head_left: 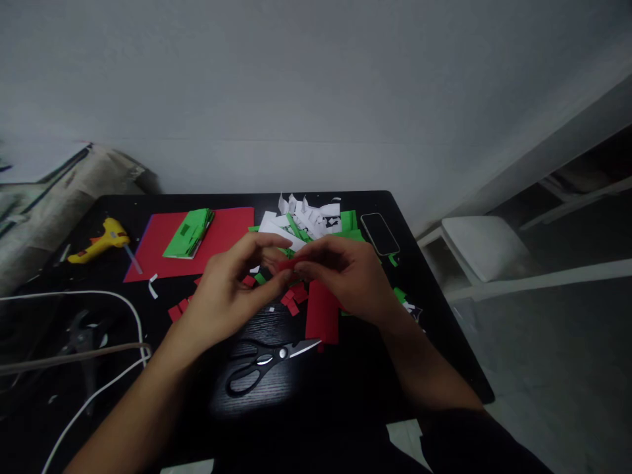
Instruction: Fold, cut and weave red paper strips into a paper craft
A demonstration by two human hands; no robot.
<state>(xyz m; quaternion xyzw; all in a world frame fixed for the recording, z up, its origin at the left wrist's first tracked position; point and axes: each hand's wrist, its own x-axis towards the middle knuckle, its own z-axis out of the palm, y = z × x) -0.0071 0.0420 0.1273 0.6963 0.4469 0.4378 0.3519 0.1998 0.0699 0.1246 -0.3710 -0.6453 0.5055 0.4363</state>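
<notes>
Fingers (266, 294) of left hand (222, 286) and right hand (359, 280) pinched small red paper piece (285, 264) above black counter (276, 409); I judged cutting partly done: red paper squares (291, 305) loose, larger red paper strip (322, 319) left.

A person's two bare hands, the left hand (230, 280) and the right hand (353, 273), each with slim fingers and a narrow wrist. The left forearm (143, 395) is uncovered as far as it shows; the right forearm (424, 368) is bare up to a sleeve (474, 438). That sleeve is black or nearly so, its hem crossing the arm by the near right corner of the table (459, 368); dim light hides its folds and weave.
</notes>
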